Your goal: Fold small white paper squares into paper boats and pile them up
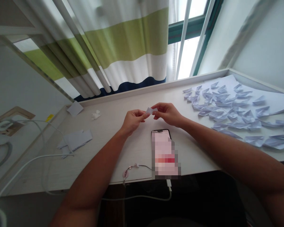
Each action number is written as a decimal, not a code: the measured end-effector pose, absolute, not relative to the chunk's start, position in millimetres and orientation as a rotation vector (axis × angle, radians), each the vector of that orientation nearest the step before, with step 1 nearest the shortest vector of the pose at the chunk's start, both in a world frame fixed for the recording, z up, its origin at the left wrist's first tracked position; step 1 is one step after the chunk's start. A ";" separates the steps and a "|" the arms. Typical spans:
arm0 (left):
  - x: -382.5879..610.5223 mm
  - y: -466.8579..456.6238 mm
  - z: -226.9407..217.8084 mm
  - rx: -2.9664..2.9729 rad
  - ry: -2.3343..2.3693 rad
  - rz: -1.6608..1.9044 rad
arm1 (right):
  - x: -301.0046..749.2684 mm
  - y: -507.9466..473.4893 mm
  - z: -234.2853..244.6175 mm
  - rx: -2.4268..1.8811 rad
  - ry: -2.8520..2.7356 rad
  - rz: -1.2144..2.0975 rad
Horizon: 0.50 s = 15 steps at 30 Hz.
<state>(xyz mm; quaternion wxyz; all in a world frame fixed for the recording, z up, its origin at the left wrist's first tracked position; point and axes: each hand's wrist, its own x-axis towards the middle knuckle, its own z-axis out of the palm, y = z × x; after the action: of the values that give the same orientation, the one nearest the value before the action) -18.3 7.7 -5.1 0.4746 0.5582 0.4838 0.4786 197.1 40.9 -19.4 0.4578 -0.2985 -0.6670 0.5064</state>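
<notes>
My left hand (133, 121) and my right hand (168, 114) meet above the white desk (123, 148). Between their fingertips they pinch a small piece of folded white paper (150, 110), held in the air. Directly below the hands lies a smartphone (164, 154), its screen pixelated. To the right of my right hand, many small folded paper boats (229, 113) are spread over a white paper sheet (269, 99) and the desk. The paper's exact folds are partly hidden by my fingers.
Left of my hands are a folded paper stack (75, 141), a white paper square (75, 108), and a crumpled white scrap (96, 115). White cables (33, 160) run off the desk's left side. A low ledge and striped curtain (125, 47) border the far edge.
</notes>
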 end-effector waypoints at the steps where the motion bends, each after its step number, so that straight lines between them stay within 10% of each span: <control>1: -17.9 7.2 -4.6 1.363 1.174 1.172 | 197.2 41.0 -19.2 -0.735 -1.644 1.244; 15: -18.4 5.3 -2.8 1.424 1.156 1.123 | 196.8 39.8 -19.5 -0.765 -1.639 1.247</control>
<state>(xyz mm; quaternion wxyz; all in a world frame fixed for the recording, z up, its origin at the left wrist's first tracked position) -18.4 5.3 -2.8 0.4756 0.5825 0.4728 0.4594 196.8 39.8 -19.5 0.4552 -0.3099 -0.6642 0.5055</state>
